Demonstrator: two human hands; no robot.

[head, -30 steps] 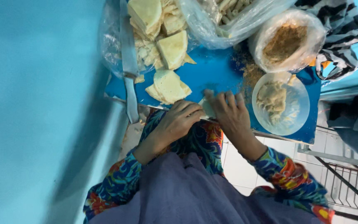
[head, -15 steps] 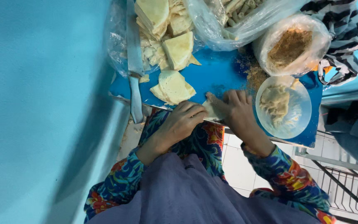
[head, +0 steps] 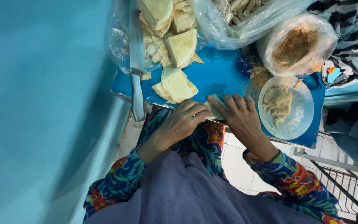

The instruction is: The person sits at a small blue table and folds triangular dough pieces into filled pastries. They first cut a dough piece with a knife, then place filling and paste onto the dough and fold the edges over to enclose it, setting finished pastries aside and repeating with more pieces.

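Note:
Both my hands meet at the near edge of a blue board. My left hand and my right hand pinch a small pale pastry wrapper between their fingertips; most of it is hidden by the fingers. Just beyond my left hand lies a small stack of wedge-shaped wrappers. A clear bowl with beige paste sits right beside my right hand.
A long knife lies along the board's left side, handle towards me. More cut wrappers sit on plastic at the back. A bag of brown crumbs, a bag of rolled pieces and a striped cloth stand behind.
My hands have stayed at the board's near edge with the wrapper between them; the fingers have shifted slightly on it. Everything else on the board is where it was.

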